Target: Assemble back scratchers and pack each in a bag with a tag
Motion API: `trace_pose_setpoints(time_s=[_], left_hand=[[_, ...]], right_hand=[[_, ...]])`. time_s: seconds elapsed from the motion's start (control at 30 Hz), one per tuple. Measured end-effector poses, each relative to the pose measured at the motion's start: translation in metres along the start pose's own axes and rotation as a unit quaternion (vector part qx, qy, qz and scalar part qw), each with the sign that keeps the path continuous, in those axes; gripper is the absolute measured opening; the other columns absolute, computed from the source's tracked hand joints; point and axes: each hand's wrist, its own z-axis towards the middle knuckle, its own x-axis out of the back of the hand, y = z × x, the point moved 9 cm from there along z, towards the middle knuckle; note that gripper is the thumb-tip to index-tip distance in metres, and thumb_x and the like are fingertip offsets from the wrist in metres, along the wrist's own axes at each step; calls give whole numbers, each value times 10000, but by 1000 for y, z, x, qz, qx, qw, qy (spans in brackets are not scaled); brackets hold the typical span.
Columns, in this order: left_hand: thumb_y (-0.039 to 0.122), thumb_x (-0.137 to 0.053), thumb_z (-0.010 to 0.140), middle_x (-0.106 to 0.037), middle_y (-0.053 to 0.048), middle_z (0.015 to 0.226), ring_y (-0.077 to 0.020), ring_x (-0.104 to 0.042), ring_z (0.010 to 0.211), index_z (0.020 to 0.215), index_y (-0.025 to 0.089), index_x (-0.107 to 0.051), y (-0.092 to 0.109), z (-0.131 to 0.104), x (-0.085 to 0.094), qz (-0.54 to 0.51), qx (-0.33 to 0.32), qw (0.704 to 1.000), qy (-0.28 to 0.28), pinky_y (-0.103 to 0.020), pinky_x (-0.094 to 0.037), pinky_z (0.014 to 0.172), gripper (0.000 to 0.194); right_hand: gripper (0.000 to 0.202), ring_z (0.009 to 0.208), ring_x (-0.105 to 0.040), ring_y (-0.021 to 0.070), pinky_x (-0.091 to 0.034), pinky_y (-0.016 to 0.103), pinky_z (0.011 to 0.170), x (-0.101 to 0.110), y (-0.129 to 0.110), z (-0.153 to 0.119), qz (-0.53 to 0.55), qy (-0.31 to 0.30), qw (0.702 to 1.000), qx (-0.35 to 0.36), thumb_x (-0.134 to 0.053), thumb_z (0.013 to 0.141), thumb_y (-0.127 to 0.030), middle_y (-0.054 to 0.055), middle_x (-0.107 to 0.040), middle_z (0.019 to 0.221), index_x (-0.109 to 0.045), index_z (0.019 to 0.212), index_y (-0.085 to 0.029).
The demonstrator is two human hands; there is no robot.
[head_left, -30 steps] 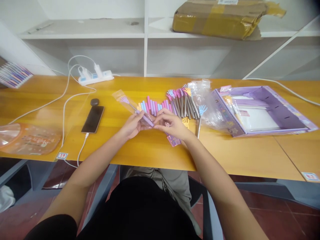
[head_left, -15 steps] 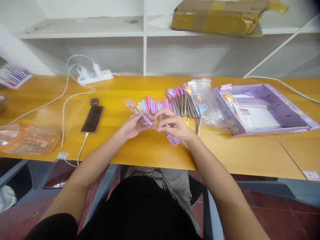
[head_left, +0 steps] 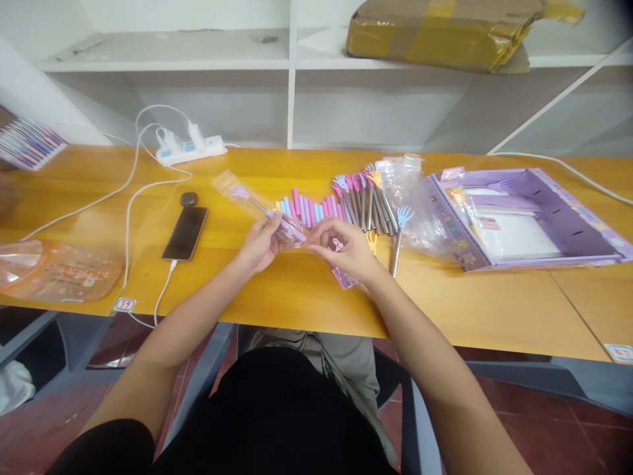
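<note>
My left hand (head_left: 260, 245) is closed on a purple back scratcher (head_left: 289, 226) inside a clear plastic bag (head_left: 223, 183). Its small hand-shaped head (head_left: 240, 192) points to the upper left, and its thick grip lies between my hands. My right hand (head_left: 343, 247) has thumb and forefinger pinched at the bag's near end. Just beyond my fingers lies a row of pink, purple and blue grips (head_left: 309, 208). A pile of back scratchers (head_left: 366, 194) with metal rods and coloured hand heads sits to the right. Beneath my right hand a pink printed card (head_left: 345, 278) shows partly.
A purple display box (head_left: 583, 218) stands at the right, beside crumpled clear plastic (head_left: 420, 211). One blue-headed back scratcher (head_left: 398, 241) lies apart. To the left are a phone (head_left: 184, 234), a power strip (head_left: 192, 150), cables and an orange bag (head_left: 79, 270). A taped carton (head_left: 440, 33) rests on the shelf.
The bagged back scratcher now reaches farther to the upper left, with its head and rod showing beyond my left hand. My right hand stays near the bag's end. The view has shifted slightly.
</note>
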Motion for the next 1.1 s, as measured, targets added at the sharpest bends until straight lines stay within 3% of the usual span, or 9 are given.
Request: trace_pose_setpoints(time_s=[0.1, 0.23, 0.3, 0.47, 0.57, 0.7, 0.87, 1.0, 1.1], left_hand=[[533, -791, 1008, -835, -77, 970, -187, -824, 844, 1012, 160, -720, 3, 1, 1, -8, -15, 1000, 5, -244, -680, 720, 380], [526, -742, 1045, -838, -107, 991, -179, -812, 808, 988, 143, -733, 1, 0, -1, 8, 0, 1000, 3, -249, -673, 713, 388], [532, -756, 1032, -835, -109, 973, -191, -812, 799, 982, 145, -733, -3, -2, -4, 21, 10, 1000, -10, -263, -672, 701, 391], [637, -854, 910, -820, -105, 896, -210, -790, 729, 993, 146, -745, -12, -7, -18, 82, 17, 993, -83, -295, -663, 663, 509], [666, -887, 856, -813, -98, 926, -204, -775, 741, 1006, 152, -752, -11, -8, -19, 94, 4, 992, -80, -300, -656, 660, 553], [589, -968, 789, -796, -77, 942, -192, -760, 792, 1034, 160, -765, -8, -10, -22, 106, -16, 989, -99, -295, -640, 719, 534], [345, -1046, 706, -789, -61, 930, -194, -746, 866, 1029, 170, -775, -4, -10, -28, 192, -57, 970, -141, -304, -603, 846, 457], [342, -1048, 680, -770, -57, 908, -193, -727, 849, 985, 161, -746, -9, -9, -26, 199, -31, 969, -145, -319, -582, 835, 466], [364, -1043, 689, -753, -48, 917, -181, -710, 838, 1006, 159, -727, -13, -10, -28, 193, -20, 969, -155, -309, -567, 818, 492]], right_hand=[[273, 653, -569, 129, -429, 328, 590, 0, 2, 0, 53, 0, 999, -15, -880, 960, -447, 38, -759, 995, -698, 927, -247], [353, 822, -709, 197, -545, 374, 706, -6, -2, 0, 72, -47, 996, -16, -868, 949, -543, 46, -770, 919, -702, 842, -252], [378, 852, -728, 211, -568, 389, 736, -3, -3, 0, 70, -34, 997, -13, -872, 934, -580, 48, -774, 907, -713, 832, -254], [391, 792, -694, 201, -549, 381, 717, 3, 5, 0, 38, 16, 999, -27, -901, 894, -606, 37, -786, 883, -742, 824, -256], [380, 715, -631, 176, -479, 352, 655, 0, 12, -1, 2, 12, 999, -43, -894, 902, -606, 33, -797, 879, -779, 845, -250], [353, 712, -597, 182, -473, 359, 686, 4, 15, 0, -38, 31, 998, -34, -894, 911, -587, 29, -791, 873, -802, 860, -251], [291, 957, -669, 269, -548, 440, 873, 3, 14, 2, -73, 24, 997, -14, -893, 924, -547, 44, -768, 919, -792, 881, -277], [454, 801, -626, 188, -536, 368, 748, 2, 27, 2, -31, 28, 998, -49, -957, 846, -559, 52, -711, 1097, -744, 1112, -258], [505, 736, -605, 160, -486, 313, 672, -4, 41, 1, 7, -7, 993, -115, -905, 872, -630, 16, -689, 943, -689, 1088, -229]])
